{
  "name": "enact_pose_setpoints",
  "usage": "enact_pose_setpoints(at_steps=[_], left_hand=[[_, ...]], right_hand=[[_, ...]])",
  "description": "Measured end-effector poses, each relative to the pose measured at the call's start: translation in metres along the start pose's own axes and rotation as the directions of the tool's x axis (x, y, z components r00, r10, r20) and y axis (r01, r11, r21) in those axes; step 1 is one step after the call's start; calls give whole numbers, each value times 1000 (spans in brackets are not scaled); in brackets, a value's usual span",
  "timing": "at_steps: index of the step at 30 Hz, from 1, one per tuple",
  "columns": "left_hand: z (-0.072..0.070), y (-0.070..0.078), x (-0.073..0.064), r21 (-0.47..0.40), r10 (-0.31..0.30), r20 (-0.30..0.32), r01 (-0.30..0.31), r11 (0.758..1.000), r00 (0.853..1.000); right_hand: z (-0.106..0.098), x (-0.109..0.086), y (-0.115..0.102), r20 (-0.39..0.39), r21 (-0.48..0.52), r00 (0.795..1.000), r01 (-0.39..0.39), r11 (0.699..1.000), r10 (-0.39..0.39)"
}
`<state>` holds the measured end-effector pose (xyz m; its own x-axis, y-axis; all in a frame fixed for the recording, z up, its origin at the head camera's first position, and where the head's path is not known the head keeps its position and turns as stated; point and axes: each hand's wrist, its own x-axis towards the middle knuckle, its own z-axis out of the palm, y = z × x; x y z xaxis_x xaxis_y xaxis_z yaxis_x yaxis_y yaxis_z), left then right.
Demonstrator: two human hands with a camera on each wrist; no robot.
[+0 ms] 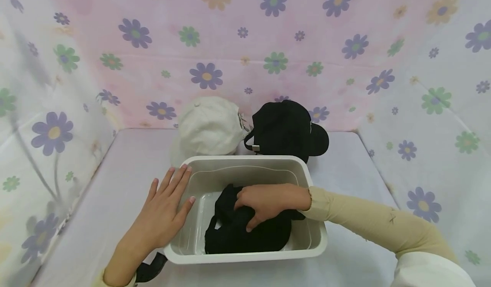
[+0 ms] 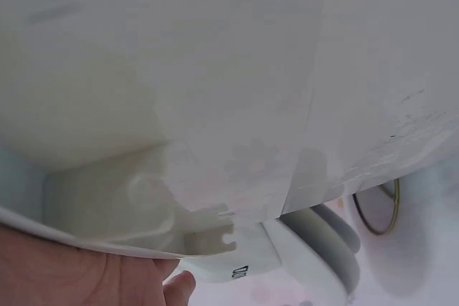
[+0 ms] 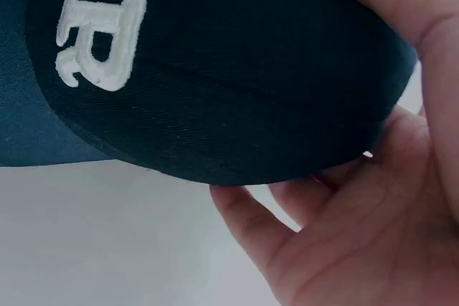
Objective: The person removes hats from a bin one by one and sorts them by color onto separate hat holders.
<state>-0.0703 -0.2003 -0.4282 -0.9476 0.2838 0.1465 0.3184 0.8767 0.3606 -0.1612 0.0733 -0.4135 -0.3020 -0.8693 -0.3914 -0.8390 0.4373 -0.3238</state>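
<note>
A light grey plastic bin stands on the table in the head view, with dark cloth caps or a single cap inside; I cannot tell how many. Reaching into it, my right hand holds a dark baseball cap by its crown. In the right wrist view the cap bears a raised white letter R, and the thumb and fingers of my right hand curl around its edge. My left hand rests on the bin's left rim with straight fingers.
Behind the bin sit a white cap and a black cap, side by side. Flower-printed cloth encloses the back and sides. A pale cloth covers the table.
</note>
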Motion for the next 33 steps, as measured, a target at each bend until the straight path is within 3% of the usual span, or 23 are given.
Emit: enact_pose_setpoints(at_steps=[9,16,21,24,29,33], left_hand=[[1,0,-1,-18,1,-9,-1,1000,1000],[2,0,0,-30,10,-16,-11,999,1000],[2,0,1,-39,2,-1,-2,999,1000],[2,0,1,-35,0,2,0,999,1000],[2,2,0,4,3,-4,-3,1000,1000],[1,3,-1,25,-5,3,4,1000,1000]], right_hand=[[3,-2,9,-102,233,993,74,970,-52],[6,-3,6,-268,342,962,44,939,52],[8,-5,6,-337,365,938,47,930,85],[9,-6,6,-327,373,939,25,928,105],[10,-7,5,-239,395,963,-20,919,123],[10,-5,5,-200,348,975,-24,937,99]])
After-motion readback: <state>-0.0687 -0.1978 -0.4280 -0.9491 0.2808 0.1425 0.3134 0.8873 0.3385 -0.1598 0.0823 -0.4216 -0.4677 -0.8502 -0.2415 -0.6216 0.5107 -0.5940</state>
